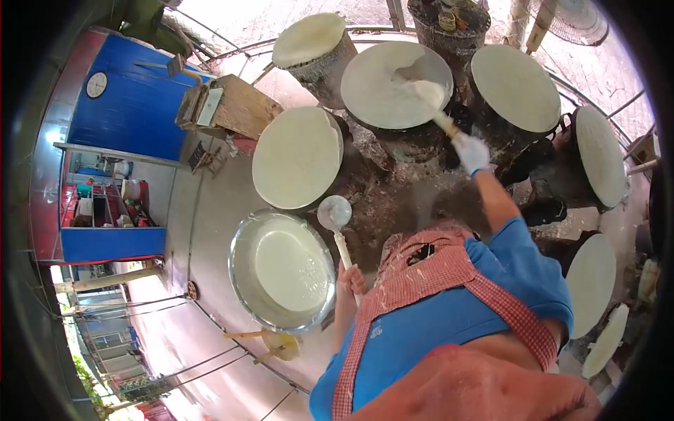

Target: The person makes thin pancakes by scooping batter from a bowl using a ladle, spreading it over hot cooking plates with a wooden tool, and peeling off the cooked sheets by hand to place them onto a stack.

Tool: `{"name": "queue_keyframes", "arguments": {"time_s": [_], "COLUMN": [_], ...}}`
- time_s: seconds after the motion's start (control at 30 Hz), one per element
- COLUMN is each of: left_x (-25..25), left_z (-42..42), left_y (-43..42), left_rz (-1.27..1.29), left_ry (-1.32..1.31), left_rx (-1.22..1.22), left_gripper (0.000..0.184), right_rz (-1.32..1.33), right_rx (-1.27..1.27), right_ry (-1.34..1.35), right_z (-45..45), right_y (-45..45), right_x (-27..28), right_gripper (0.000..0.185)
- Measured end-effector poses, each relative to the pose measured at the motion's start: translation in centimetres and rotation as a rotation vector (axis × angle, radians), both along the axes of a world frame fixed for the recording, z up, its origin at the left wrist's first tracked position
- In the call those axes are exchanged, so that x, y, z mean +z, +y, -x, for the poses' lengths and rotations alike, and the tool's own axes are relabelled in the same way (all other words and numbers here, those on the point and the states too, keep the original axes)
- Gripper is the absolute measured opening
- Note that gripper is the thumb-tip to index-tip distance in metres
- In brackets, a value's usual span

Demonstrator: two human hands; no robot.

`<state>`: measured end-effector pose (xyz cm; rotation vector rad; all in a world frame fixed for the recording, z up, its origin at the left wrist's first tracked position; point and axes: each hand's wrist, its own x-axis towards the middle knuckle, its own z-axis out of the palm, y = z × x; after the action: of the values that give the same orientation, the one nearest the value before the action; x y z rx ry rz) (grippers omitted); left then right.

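My bare left hand [351, 281] is wrapped round the pale handle of a ladle [335, 212]. The ladle's round bowl hangs beside a large metal basin [235, 281] with white batter [293, 270] in it. In a white glove with a blue cuff, my right hand [471, 153] grips a wooden-handled spatula [430, 94]. The spatula's broad white head is blurred and lies over the round griddle [379, 77] at the top middle. White batter coats much of that griddle, with a darker patch near the spatula.
Several more batter-covered griddles stand round me, among them one at the left [298, 158], one at the upper right [516, 89] and one at the far right [599, 156]. A wooden box [246, 105] stands beyond them. A yellowish vessel [283, 345] sits below the basin.
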<state>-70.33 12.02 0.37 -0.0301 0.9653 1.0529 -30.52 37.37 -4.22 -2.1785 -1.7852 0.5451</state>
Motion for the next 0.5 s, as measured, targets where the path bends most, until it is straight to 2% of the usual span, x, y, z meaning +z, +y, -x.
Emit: {"name": "queue_keyframes", "arguments": {"time_s": [0.07, 0.1, 0.13, 0.2, 0.27, 0.33, 0.37, 0.4, 0.43, 0.47, 0.5], "left_x": [0.6, 1.8, 2.3, 2.1, 1.7, 2.0, 0.9, 0.5, 0.7, 0.9, 1.1], "left_z": [-0.1, -1.1, -2.1, -2.3, -2.4, -2.5, -1.9, -1.6, -2.3, -3.3, -4.4], "left_y": [0.5, 1.3, 1.5, 1.1, 2.8, 3.7, 3.8, 3.3, 3.9, 5.1, 6.1], "left_rz": [0.030, 0.058, 0.086, 0.113, 0.092, 0.055, 0.034, 0.035, 0.112, 0.130, 0.145], "left_ry": [-0.072, 0.021, 0.109, 0.084, 0.031, 0.083, 0.010, -0.061, -0.101, -0.105, -0.011], "left_rx": [-0.003, 0.001, 0.004, 0.002, 0.007, 0.002, -0.037, -0.077, -0.015, -0.016, -0.009], "left_gripper": [0.028, 0.029, 0.030, 0.027, 0.021, 0.019, 0.019, 0.020, 0.016, 0.016, 0.014], "right_rz": [-0.280, -0.277, -0.382, -0.334, -0.175, -0.261, -0.291, -0.302, -0.330, -0.305, -0.337], "right_rx": [-0.094, -0.145, -0.096, 0.123, 0.201, 0.057, -0.023, -0.083, -0.112, -0.146, -0.072], "right_ry": [0.132, 0.204, 0.193, 0.077, -0.005, 0.009, 0.048, 0.122, 0.162, 0.184, 0.140], "right_z": [-1.1, -0.2, 1.3, 3.6, 3.4, -0.7, -3.3, -4.2, -4.7, -3.5, -2.7], "right_y": [2.3, 4.4, 5.2, 3.2, -1.9, -1.8, -0.3, 1.8, 4.5, 6.4, 8.2], "right_x": [1.4, 0.6, 0.3, -0.9, -0.9, -5.3, -5.2, -2.7, -2.4, 0.8, -1.1], "right_gripper": [0.029, 0.028, 0.027, 0.027, 0.027, 0.027, 0.029, 0.029, 0.029, 0.029, 0.029]}}
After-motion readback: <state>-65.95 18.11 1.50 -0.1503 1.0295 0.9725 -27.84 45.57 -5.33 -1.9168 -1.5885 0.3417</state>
